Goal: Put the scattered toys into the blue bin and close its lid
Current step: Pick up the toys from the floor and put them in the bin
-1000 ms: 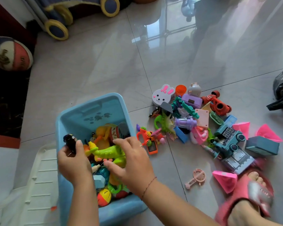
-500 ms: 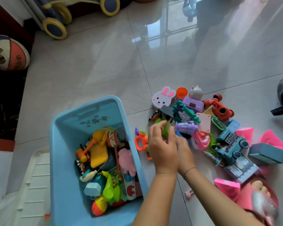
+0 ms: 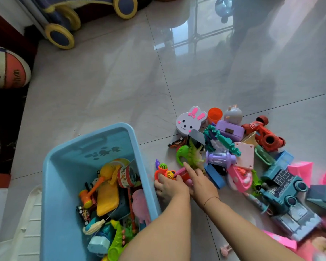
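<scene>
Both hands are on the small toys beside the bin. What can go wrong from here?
1. The left hand and right hand crowd the rattle and pink toy. With a poor grip, one could drop short of the bin.
2. The bin looks well filled. The bulky truck may keep the lid from shutting.

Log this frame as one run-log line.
phase: gathering | left hand: on orange rattle, grip unclear | right hand: on pink-red toy, grip unclear | blue bin: part-filled, open | lid: on floor beside bin
</scene>
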Demonstrator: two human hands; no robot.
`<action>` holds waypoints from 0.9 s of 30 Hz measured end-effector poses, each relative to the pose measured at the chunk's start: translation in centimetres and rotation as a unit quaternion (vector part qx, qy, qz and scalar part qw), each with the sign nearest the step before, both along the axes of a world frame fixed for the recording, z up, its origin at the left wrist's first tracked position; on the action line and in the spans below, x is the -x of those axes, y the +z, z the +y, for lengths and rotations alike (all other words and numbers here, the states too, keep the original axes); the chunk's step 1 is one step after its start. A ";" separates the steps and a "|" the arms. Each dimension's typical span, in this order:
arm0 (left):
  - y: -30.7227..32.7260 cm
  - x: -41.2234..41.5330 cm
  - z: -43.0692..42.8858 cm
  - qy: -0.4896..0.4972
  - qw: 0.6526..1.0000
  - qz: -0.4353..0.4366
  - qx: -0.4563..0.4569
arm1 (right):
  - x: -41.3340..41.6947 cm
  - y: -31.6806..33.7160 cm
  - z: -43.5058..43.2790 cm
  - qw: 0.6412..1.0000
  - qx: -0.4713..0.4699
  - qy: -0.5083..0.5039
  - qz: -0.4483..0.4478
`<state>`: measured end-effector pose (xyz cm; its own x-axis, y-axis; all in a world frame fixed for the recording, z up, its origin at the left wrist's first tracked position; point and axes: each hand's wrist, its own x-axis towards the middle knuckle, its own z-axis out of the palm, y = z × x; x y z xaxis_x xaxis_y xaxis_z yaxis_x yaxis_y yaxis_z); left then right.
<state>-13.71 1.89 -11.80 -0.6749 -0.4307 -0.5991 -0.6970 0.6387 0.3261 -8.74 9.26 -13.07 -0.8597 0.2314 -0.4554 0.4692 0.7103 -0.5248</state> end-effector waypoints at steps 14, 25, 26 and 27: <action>5.3 -2.8 1.5 0.026 0.987 0.040 -0.152 | -4.6 3.5 1.3 0.918 0.222 -0.306 0.123; 20.4 -2.3 -9.3 -0.025 0.878 0.469 -0.093 | -2.4 21.4 -5.5 0.854 0.352 -0.238 0.302; 20.2 -1.6 -11.6 0.014 0.884 0.463 -0.060 | -2.3 22.0 -6.9 0.870 0.356 -0.186 0.287; 19.7 -1.0 -13.8 0.053 0.895 0.441 -0.034 | -2.2 22.3 -8.2 0.888 0.351 -0.134 0.266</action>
<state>-12.70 -11.94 7.85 -0.8555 -0.5039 0.1195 -0.2056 0.5422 0.8147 -6.51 1.10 9.27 -0.9529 0.2806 -0.1150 0.1258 0.0208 -0.9918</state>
